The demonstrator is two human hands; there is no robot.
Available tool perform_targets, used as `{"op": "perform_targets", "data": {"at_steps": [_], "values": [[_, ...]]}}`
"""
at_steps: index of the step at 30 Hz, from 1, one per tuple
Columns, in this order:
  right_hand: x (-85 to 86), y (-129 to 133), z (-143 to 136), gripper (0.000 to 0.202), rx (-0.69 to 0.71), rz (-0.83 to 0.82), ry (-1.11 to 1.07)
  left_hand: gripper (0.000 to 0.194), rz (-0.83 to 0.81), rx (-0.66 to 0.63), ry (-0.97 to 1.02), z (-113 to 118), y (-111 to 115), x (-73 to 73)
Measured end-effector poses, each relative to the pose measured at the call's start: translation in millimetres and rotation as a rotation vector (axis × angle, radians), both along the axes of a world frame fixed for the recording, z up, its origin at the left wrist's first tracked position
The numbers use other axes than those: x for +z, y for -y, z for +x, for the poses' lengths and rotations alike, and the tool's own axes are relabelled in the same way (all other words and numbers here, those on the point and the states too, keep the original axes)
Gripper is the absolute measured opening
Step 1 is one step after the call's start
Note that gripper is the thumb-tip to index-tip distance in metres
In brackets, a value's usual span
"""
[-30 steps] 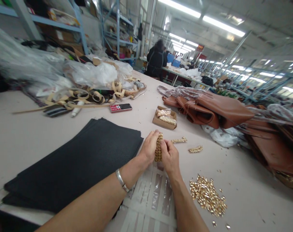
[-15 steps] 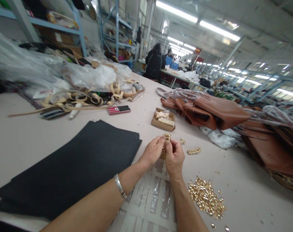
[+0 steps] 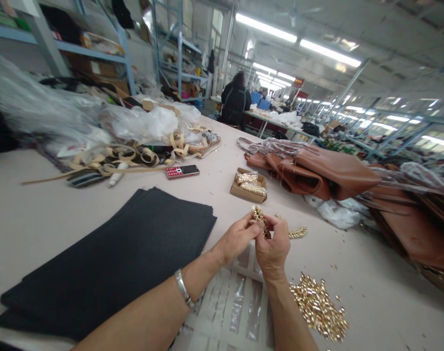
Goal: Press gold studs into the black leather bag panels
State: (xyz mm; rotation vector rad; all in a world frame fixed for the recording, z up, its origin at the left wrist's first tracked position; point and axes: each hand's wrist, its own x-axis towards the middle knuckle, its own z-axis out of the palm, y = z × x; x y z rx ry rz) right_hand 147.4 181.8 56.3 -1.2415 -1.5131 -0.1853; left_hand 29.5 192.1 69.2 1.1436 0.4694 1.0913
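Note:
Between my two hands is a bunched gold chain (image 3: 257, 213), its upper end sticking out above my fingers. My left hand (image 3: 240, 237) pinches it from the left, thumb against the links. From the right, my right hand (image 3: 273, 243) grips the same chain with curled fingers, which hide its lower part. Just right of my hands lies a short gold chain piece (image 3: 298, 233) on the table. A heap of small loose gold pieces (image 3: 319, 304) is spread beside my right forearm. Under my wrists is a pale slatted sheet (image 3: 227, 304) with clear plastic strips.
A stack of black sheets (image 3: 108, 258) lies left of my arms. Beyond my hands stand a small cardboard box (image 3: 248, 193) with bagged gold chains and a red phone (image 3: 182, 171). Brown leather bags (image 3: 328, 165) fill the right; plastic and straps (image 3: 134, 158) clutter the far left. A person (image 3: 235, 100) is farther back.
Both hands have shifted slightly right and down in view, still on the gold chain. My left thumb now reaches farther across, and the chain's lower part is more covered.

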Motion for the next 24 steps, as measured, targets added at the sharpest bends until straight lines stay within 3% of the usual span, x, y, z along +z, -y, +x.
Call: {"op": "perform_targets", "data": {"at_steps": [7,13,24], "values": [[6.0,3.1,0.1,0.022,0.209,0.006,0.009,0.039,-0.068,0.051,0.081,-5.0,-11.8,-7.7],[0.3,2.5,-0.3,0.027,0.132,-0.134,-0.242,0.043,-0.141,0.072,0.071,-7.6,-11.4,-2.3],[0.1,0.7,-3.7,0.035,0.275,-0.34,-0.435,0.046,-0.206,0.107,0.042,-6.9,-10.2,0.2]]}}
